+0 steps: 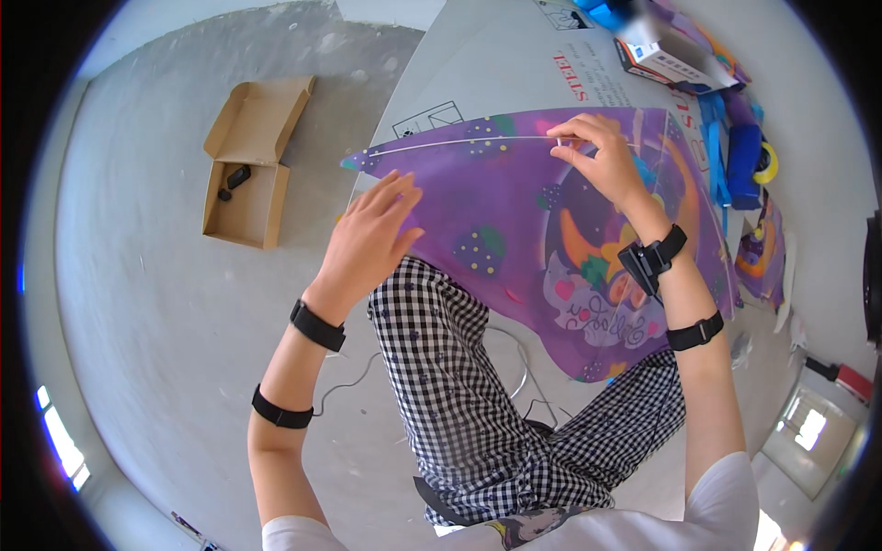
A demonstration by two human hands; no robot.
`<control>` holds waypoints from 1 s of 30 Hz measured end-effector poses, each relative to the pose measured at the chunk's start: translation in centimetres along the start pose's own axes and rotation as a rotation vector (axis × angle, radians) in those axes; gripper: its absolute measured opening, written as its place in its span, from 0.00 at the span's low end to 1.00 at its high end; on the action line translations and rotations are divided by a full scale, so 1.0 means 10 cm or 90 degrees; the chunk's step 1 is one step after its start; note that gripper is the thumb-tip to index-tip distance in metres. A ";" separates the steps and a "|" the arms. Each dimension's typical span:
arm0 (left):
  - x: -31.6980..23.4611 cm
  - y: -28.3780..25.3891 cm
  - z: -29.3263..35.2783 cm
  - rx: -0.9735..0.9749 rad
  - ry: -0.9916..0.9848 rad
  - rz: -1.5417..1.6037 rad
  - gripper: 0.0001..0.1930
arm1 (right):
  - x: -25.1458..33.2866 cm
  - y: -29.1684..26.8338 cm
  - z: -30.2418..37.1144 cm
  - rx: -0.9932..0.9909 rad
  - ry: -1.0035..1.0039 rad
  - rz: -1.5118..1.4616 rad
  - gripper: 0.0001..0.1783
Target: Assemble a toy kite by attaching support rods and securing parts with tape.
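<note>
Across my lap and the large printed board lies a thin purple sheet [459, 193] with colourful prints, pointed at its left end like a kite. A thin white line [441, 144], a cord or a rod, runs along its far edge. My left hand [367, 234] rests palm down at the sheet's left edge, fingers stretched and holding nothing. Near the far edge, farther right, my right hand [602, 161] is closed in a pinch on the white line. A short white piece shows between thumb and forefinger. What lies under the right palm is hidden.
An open cardboard box [243, 197] with small black items stands on the grey floor at left. Under the sheet is a large printed board [496, 64]. At right lie a white box [666, 60], a blue case [744, 161] and yellow tape [767, 163].
</note>
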State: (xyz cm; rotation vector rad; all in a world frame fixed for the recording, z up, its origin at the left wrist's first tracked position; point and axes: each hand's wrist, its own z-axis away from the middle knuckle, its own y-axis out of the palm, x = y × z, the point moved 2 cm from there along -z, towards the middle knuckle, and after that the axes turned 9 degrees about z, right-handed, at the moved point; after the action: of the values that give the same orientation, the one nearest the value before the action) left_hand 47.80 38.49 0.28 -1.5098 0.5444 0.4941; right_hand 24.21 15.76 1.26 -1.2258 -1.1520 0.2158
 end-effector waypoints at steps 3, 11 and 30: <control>-0.01 0.15 -0.13 0.025 0.021 -0.010 0.24 | -0.14 0.12 -0.10 -0.018 -0.030 -0.008 0.11; 0.05 0.27 -0.19 -0.059 0.032 0.058 0.16 | -0.28 0.28 -0.11 -0.007 -0.011 -0.011 0.11; 0.32 0.29 -0.16 -0.160 -0.035 -0.064 0.19 | -0.27 0.33 -0.21 -0.016 -0.038 0.022 0.11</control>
State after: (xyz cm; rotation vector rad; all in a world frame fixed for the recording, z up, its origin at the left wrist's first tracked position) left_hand 48.51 36.78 -4.01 -1.7488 0.3699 0.5390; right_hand 26.00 13.92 -2.77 -1.2694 -1.1889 0.2669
